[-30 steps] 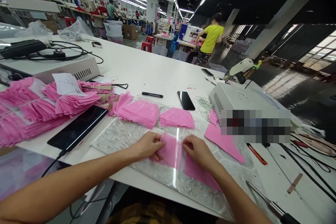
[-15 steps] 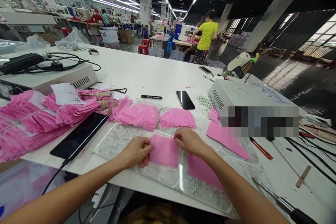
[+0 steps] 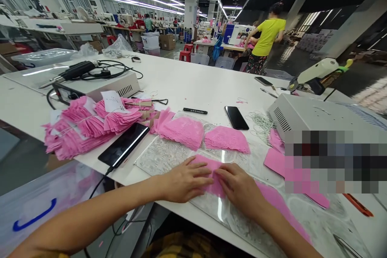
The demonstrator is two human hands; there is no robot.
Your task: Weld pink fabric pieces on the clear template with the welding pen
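Observation:
A small pink fabric piece (image 3: 202,161) lies on the clear, scuffed plate (image 3: 157,157) near the table's front. My left hand (image 3: 189,179) rests flat on its left part, fingers spread and pointing right. My right hand (image 3: 237,183) is at its right edge, fingers bent down onto the cloth with the thumb side hidden, so its hold cannot be made out. Just behind are two pink lace stacks, one on the left (image 3: 184,131) and one on the right (image 3: 226,139). More pink cloth (image 3: 281,205) lies beneath and beside my right forearm.
Bundled pink pieces (image 3: 90,125) and a large dark phone (image 3: 123,145) are at the left. Behind the plate lie a marker (image 3: 195,111) and a smaller phone (image 3: 236,118). Grey boxes stand at both sides. A person in yellow (image 3: 267,36) stands beyond the table.
The view has turned left. My left hand has gone from pinching the cloth's left edge to lying flat on it. My right hand has moved down along the right side.

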